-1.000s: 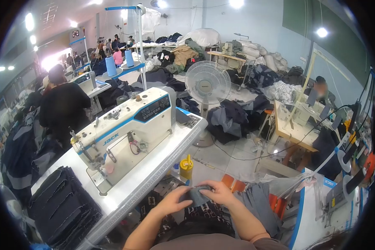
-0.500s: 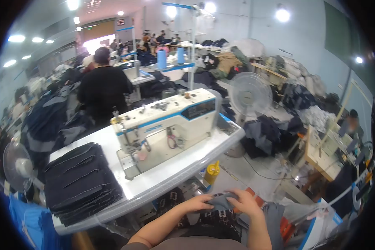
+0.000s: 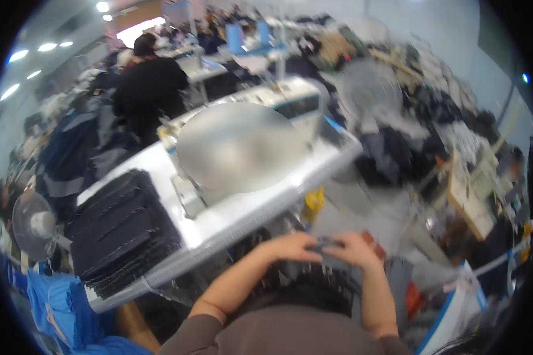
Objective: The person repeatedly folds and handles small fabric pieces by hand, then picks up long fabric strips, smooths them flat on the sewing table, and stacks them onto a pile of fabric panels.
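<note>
Low in front of my body, my left hand (image 3: 295,247) and my right hand (image 3: 356,249) face each other with a small grey piece of fabric (image 3: 326,245) between their fingers. Both hands are closed on it, one at each side. Motion blur hides the finger detail. Beyond them stands a sewing machine (image 3: 305,94) on a white table (image 3: 202,232), its middle covered by a smeared oval patch. A stack of dark fabric pieces (image 3: 124,228) lies on the table's left part. Past the table's near edge, close to my hands, is a yellow bottle (image 3: 314,204).
A fan (image 3: 34,225) stands at the left, another fan (image 3: 370,94) behind the machine at the right. Blue fabric (image 3: 65,305) hangs at the lower left. A person in black (image 3: 151,89) stands beyond the table. Heaps of garments (image 3: 391,157) lie around.
The view has tilted down, so the machine and table sit higher in it. My hands have come up and slightly right, with less of the grey fabric showing between them.
</note>
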### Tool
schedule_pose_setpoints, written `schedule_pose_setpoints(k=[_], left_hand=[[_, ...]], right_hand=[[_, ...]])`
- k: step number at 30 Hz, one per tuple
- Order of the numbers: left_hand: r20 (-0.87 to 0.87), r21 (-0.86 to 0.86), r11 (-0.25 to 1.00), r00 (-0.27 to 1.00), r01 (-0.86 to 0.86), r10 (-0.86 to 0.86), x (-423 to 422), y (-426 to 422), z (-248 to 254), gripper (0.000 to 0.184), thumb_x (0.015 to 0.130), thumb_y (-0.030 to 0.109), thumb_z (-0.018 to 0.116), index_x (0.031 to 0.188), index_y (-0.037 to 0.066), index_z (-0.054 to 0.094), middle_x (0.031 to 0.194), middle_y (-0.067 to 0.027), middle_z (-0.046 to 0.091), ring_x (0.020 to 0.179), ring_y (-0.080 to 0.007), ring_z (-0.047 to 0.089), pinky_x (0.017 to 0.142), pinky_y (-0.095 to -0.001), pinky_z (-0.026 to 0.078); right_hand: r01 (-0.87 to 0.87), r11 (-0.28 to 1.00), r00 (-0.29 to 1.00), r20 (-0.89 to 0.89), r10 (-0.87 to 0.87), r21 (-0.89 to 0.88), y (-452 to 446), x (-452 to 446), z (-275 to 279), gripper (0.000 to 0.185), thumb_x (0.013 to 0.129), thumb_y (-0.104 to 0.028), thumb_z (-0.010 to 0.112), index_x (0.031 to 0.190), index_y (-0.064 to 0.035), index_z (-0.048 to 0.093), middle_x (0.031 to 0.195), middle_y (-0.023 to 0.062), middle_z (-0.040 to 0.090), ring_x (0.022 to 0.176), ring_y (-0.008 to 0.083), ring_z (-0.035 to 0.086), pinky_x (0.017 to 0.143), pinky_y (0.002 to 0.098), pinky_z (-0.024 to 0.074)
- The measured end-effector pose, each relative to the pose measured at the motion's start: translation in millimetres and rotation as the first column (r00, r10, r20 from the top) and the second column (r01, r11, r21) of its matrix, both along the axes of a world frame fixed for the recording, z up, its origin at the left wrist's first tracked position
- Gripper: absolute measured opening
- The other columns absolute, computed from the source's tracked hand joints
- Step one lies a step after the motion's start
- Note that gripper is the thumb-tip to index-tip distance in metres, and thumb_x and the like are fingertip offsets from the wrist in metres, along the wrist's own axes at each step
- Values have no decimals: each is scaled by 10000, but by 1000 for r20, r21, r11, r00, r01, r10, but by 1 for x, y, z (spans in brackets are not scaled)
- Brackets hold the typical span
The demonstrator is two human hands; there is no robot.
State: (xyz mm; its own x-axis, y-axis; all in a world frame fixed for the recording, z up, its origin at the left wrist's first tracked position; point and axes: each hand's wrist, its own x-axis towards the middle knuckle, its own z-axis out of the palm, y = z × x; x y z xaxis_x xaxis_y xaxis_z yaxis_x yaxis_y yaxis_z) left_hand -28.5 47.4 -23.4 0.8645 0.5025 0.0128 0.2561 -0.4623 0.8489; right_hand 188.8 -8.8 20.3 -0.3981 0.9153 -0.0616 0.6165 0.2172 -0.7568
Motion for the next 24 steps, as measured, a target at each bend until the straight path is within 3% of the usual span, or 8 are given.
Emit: schedule_pose_setpoints(k=[3, 6, 8, 14, 17, 19, 23, 24], left_hand=[[80, -242, 969, 996, 47, -28, -4, 8, -8, 233, 802, 173, 698, 952, 0, 658, 825, -64, 648, 786, -146, 587, 714, -292, 462], [395, -371, 919, 918, 137, 22, -4, 7, -10, 222, 823, 27, 623, 1038, -26, 621, 902, -43, 627, 887, -141, 579, 812, -269, 445], [322, -746, 657, 922, 109, 213, -7, 4, -13, 221, 838, 28, 610, 1055, -13, 621, 911, -15, 635, 880, -100, 569, 818, -238, 434], [292, -660, 747, 944, 84, 152, -8, 15, -14, 134, 855, 53, 601, 976, -2, 618, 878, 2, 624, 849, -66, 546, 776, -219, 434], [242, -527, 847, 967, 66, 75, -13, 21, -9, 94, 851, 65, 601, 920, 1, 610, 842, 2, 615, 828, -64, 535, 760, -225, 429], [188, -370, 927, 982, 58, 13, -12, 23, -5, 96, 828, 81, 614, 882, 5, 592, 783, -35, 608, 782, -85, 535, 728, -250, 428], [73, -177, 981, 995, 81, -69, -7, 22, 16, 147, 797, 114, 642, 881, 4, 590, 735, -104, 584, 722, -148, 552, 692, -287, 432], [71, -180, 981, 995, 77, -65, -7, 20, 20, 147, 797, 114, 642, 881, 4, 590, 735, -104, 584, 722, -148, 552, 692, -287, 432]], right_hand=[[-90, 966, 980, -197, 42, -241, -1, 5, 5, 211, 847, -184, 670, 949, -2, 634, 773, 60, 630, 731, 92, 531, 669, 275, 447], [-156, 917, 933, -360, 15, -367, 0, 13, -8, 219, 858, -137, 664, 1023, -3, 610, 869, 35, 638, 813, 75, 540, 724, 254, 448], [-197, 871, 895, -445, -28, -451, -4, 9, -11, 241, 861, -115, 660, 1063, -2, 593, 925, 30, 637, 857, 70, 546, 757, 244, 451], [-262, 837, 672, -714, -199, -480, -15, -5, -23, 276, 832, -56, 653, 1086, 7, 563, 979, 29, 633, 907, 86, 577, 791, 224, 453], [-322, 803, 696, -700, -158, -501, -17, -8, -25, 331, 843, -58, 664, 1147, 30, 570, 1068, 45, 628, 954, 88, 565, 867, 257, 449], [-326, 753, 856, -516, -21, -572, -13, -6, -28, 275, 844, -81, 669, 1093, 26, 621, 1080, 39, 631, 946, 110, 575, 868, 264, 445], [-334, 726, 919, -378, 110, -601, -15, -16, -22, 214, 838, -126, 682, 1001, 12, 664, 1076, 39, 620, 966, 130, 563, 874, 276, 436], [-396, 773, 887, -424, 182, -495, -16, -15, -29, 225, 828, -152, 692, 992, 1, 668, 1072, 53, 606, 981, 145, 556, 877, 285, 432]])
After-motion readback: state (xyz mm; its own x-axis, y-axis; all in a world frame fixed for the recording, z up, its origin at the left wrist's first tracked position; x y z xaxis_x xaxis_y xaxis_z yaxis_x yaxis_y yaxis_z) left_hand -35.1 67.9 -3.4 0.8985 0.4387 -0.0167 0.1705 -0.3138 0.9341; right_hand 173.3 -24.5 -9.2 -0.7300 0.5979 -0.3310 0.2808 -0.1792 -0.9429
